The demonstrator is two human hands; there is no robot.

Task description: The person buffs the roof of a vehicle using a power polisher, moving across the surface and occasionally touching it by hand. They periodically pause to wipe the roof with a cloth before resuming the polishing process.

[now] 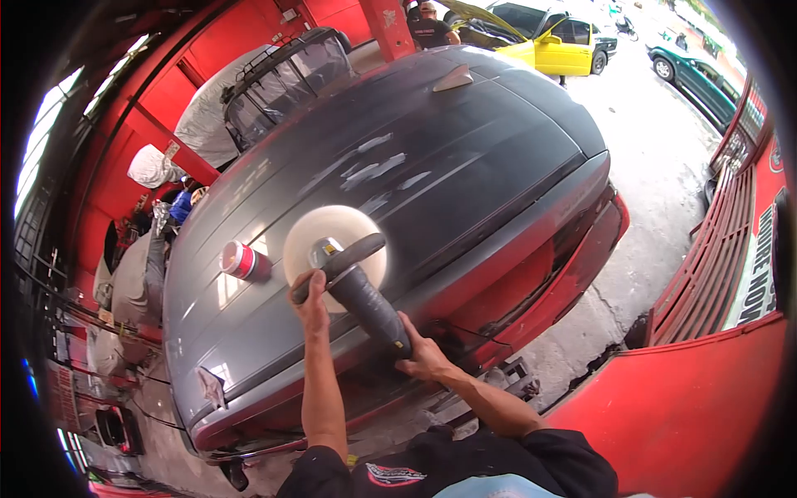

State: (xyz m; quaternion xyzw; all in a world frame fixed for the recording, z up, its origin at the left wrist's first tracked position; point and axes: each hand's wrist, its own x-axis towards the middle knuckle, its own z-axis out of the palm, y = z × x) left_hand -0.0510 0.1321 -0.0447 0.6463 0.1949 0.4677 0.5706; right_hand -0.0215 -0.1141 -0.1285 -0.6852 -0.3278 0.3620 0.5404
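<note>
A dark polisher (365, 307) with a round white pad (303, 232) is over the grey car roof (465, 149). My left hand (311, 300) is wrapped round the left end of its curved front handle. Lower down, my right hand (422, 355) grips the rear end of the polisher body. Whitish smears (374, 170) mark the roof beyond the pad. To the left of the pad a red and white can (245, 261) stands on the roof. A crumpled cloth (212, 388) lies near the roof's lower left edge.
A person in a dark shirt (430, 31) is at the top, beside a yellow car (556, 56) with an open door. Covered vehicles (212, 108) stand at the left. A red panel (672, 407) and slatted metal gate (693, 266) are at the right.
</note>
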